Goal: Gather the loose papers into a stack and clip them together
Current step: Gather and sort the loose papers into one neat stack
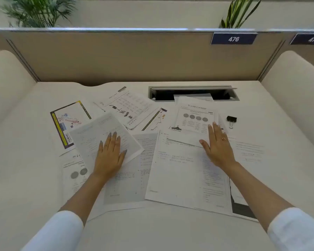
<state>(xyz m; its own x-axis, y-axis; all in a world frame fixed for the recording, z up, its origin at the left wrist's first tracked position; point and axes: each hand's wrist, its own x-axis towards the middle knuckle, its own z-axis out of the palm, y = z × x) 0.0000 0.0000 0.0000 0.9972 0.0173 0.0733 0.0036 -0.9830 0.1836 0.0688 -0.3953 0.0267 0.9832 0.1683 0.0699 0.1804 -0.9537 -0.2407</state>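
Several loose printed papers lie scattered and overlapping across the white desk (34, 124). My left hand (110, 154) rests flat, fingers spread, on a tilted grey-printed sheet (91, 138) left of centre. My right hand (217, 145), wearing a ring, lies flat on a large white sheet (179, 174) and touches the sheet with four grey circles (196, 118). A colourful yellow-bordered flyer (67, 124) sits at the far left. A black binder clip (231, 120) lies on the bare desk to the right of the papers, beyond my right hand.
A grey cable slot (194, 92) with an open lid is set in the desk at the back, one sheet's edge overlapping it. A tan partition (134, 57) with number plates closes the back. Cream padded side walls stand left and right. Plants rise behind the partition.
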